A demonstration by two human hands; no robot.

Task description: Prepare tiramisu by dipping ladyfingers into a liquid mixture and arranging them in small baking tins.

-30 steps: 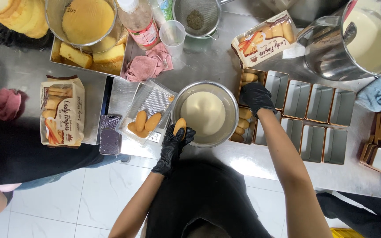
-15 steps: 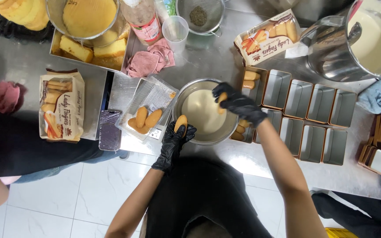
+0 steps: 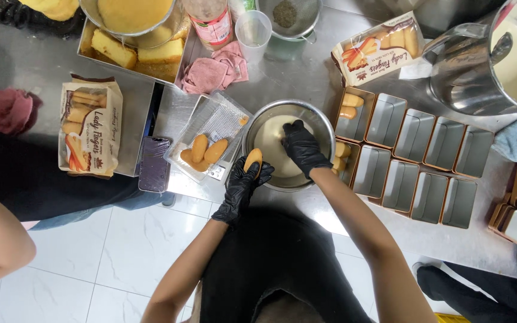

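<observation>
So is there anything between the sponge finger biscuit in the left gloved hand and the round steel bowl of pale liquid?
Nothing visible. The left hand holds the oblong golden sponge finger at the round steel bowl's near rim; only the right hand is inside it.

Both hands wear black gloves. The left hand [image 3: 242, 186] has a golden-tan biscuit [image 3: 253, 159] between its fingers; the right hand [image 3: 302, 148] rests in a silvery steel bowl [image 3: 320, 124] of pale cream liquid. Just left of the left fingers, a clear tray [image 3: 219, 116] holds more golden-tan biscuits. Right of the right fingers stand grey moulds [image 3: 417, 161] with copper-orange rims. Beyond the fingers lies a dusty pink cloth [image 3: 213, 70]. The steel tabletop [image 3: 300, 75] is dull grey.
</observation>
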